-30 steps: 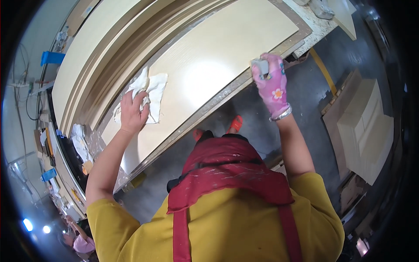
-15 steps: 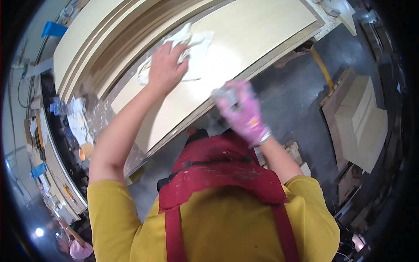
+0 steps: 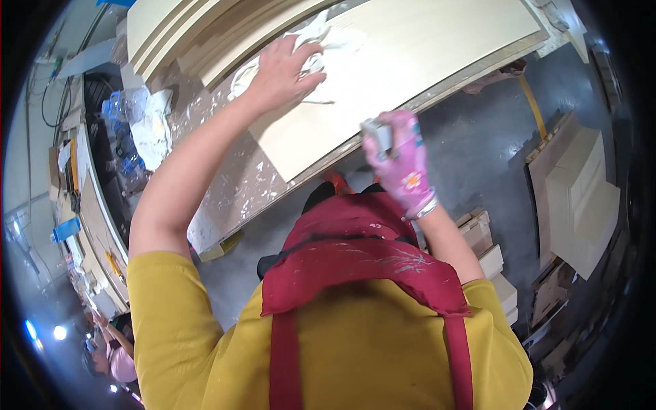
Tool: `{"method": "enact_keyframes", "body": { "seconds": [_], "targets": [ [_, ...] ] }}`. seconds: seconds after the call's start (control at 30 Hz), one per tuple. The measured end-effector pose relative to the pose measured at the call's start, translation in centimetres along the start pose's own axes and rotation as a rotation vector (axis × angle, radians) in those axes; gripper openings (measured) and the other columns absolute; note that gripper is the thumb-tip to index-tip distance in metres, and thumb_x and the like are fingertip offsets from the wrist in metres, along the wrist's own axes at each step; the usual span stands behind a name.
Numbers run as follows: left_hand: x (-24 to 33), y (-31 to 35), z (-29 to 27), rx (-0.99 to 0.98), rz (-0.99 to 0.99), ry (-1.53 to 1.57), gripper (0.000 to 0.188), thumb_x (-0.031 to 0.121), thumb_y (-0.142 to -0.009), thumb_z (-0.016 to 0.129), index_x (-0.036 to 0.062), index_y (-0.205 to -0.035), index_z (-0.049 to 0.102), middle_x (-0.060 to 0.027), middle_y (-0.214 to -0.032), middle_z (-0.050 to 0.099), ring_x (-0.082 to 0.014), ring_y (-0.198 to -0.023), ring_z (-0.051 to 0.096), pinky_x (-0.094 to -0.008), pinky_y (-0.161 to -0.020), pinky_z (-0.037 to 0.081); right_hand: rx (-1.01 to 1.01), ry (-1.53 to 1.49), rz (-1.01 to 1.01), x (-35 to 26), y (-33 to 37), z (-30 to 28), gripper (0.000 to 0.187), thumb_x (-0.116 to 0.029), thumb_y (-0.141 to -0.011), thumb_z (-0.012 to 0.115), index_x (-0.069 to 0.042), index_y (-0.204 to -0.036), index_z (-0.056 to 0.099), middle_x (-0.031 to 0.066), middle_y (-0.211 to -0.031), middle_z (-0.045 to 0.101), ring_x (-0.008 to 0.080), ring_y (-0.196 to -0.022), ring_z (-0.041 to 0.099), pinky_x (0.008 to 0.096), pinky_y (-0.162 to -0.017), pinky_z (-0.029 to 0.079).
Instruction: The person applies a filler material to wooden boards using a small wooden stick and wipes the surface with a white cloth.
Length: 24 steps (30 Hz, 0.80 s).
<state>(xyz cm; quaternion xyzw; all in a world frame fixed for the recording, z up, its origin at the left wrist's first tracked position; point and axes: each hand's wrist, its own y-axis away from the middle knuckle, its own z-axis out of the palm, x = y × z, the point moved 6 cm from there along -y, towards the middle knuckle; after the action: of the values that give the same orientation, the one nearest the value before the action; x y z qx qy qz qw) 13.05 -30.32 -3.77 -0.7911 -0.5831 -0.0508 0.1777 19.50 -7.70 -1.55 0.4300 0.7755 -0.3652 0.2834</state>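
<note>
A pale cream panel (image 3: 437, 51) lies on a paint-spattered bench (image 3: 249, 188) ahead of me. On it rests a crumpled white cloth (image 3: 316, 33), and my bare left hand (image 3: 283, 75) presses down with fingers curled over it. My right hand (image 3: 400, 160) wears a pink flowered glove and is closed round a small greyish-white block (image 3: 377, 134), which looks like a sanding block. That hand is at the panel's near edge; whether the block touches the edge, I cannot tell.
Stacked pale panels (image 3: 184, 34) stand at the far left of the bench. Left of them are a clear plastic bottle (image 3: 126, 106) and a white rag (image 3: 152, 130). More boards (image 3: 581, 184) lean at the right above the grey floor. Another person (image 3: 116, 348) is at lower left.
The view has shifted, so the bench shows further right and up. My left hand stays on the cloth; the right hand keeps the block near the panel's edge, less blurred now.
</note>
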Motion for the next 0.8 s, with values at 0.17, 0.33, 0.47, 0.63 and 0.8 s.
{"method": "enact_keyframes", "body": {
  "seconds": [0.17,0.33,0.47,0.63,0.8],
  "targets": [
    [0.6,0.0,-0.1,0.052,0.019,-0.038,0.045,0.042,-0.080,0.062,0.0192,-0.118,0.054,-0.0185,-0.118,0.048,-0.0355,-0.108,0.045,-0.0454,-0.092,0.034,-0.538,-0.100,-0.175,-6.5,4.2,8.5,0.036,-0.020,-0.080,0.059,-0.003,-0.111,0.050,0.0139,-0.108,0.053,0.0263,-0.090,0.059,0.0362,-0.074,0.049],
    [0.6,-0.3,0.4,0.071,0.012,-0.024,0.045,0.043,-0.080,0.062,0.0196,-0.118,0.054,-0.0175,-0.117,0.048,-0.0355,-0.110,0.046,-0.0475,-0.091,0.035,-0.384,-0.376,-0.490,-8.1,7.5,13.0,0.034,-0.025,-0.081,0.064,-0.007,-0.108,0.052,0.0137,-0.098,0.058,0.0294,-0.085,0.062,0.0361,-0.073,0.051],
    [0.5,-0.1,0.2,0.067,-0.064,0.003,0.052,0.040,-0.080,0.062,0.0175,-0.125,0.049,-0.0181,-0.118,0.050,-0.0364,-0.110,0.047,-0.0478,-0.091,0.036,-0.470,-0.372,0.022,-6.6,0.1,3.7,0.037,-0.028,-0.084,0.065,-0.005,-0.110,0.053,0.0163,-0.096,0.061,0.0266,-0.078,0.064,0.0374,-0.069,0.052],
    [3.5,-1.5,-0.9,0.247,-0.264,0.533,0.066,0.021,-0.075,0.068,0.0038,-0.132,0.039,-0.0228,-0.117,0.055,-0.0371,-0.107,0.053,-0.0422,-0.092,0.043,0.111,-0.639,0.335,0.9,-8.9,-7.6,0.052,-0.020,-0.083,0.064,-0.003,-0.128,0.047,0.0122,-0.121,0.052,0.0215,-0.106,0.053,0.0323,-0.090,0.044],
    [11.6,-3.2,1.5,0.336,-0.296,0.296,0.042,0.021,-0.071,0.068,0.0099,-0.110,0.056,-0.0111,-0.100,0.055,-0.0293,-0.096,0.054,-0.0458,-0.080,0.044,-0.249,-0.614,0.080,-2.1,-18.3,-6.4,0.046,-0.024,-0.089,0.058,-0.006,-0.129,0.047,0.0099,-0.120,0.054,0.0203,-0.106,0.056,0.0333,-0.089,0.045]
  ]
}}
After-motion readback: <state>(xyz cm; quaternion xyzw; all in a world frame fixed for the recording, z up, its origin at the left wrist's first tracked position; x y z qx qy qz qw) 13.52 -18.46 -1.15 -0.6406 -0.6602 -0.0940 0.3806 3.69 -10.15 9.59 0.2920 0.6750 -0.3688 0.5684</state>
